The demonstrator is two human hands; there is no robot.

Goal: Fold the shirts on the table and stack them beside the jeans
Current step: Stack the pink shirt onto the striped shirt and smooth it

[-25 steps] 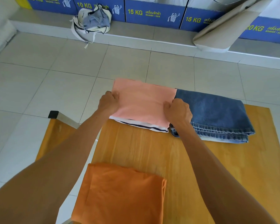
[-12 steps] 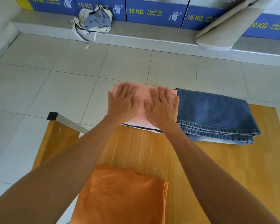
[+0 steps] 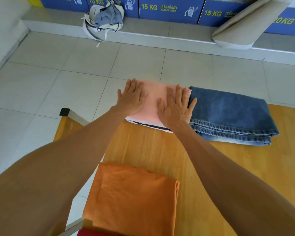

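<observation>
A folded pink shirt [image 3: 153, 101] lies at the far edge of the wooden table [image 3: 153, 150], on top of a white shirt with a dark stripe [image 3: 152, 126]. Folded blue jeans [image 3: 228, 114] sit right beside this stack, touching it. My left hand [image 3: 132, 97] rests flat on the left part of the pink shirt, fingers spread. On the pink shirt's right part, against the jeans, my right hand [image 3: 174, 106] also lies flat. Neither hand grips anything. A folded orange shirt [image 3: 133, 200] lies at the table's near edge.
A red cloth [image 3: 92, 233] peeks out under the orange shirt at the bottom edge. A chair or table frame with a black cap [image 3: 64, 111] stands left of the table. On the tiled floor beyond lie a cloth bag [image 3: 104, 19] and blue washer panels [image 3: 169, 9].
My hands let go of the pink shirt's near corners, opened and pressed flat on it. Since half a second ago they have slid apart towards the shirt's sides.
</observation>
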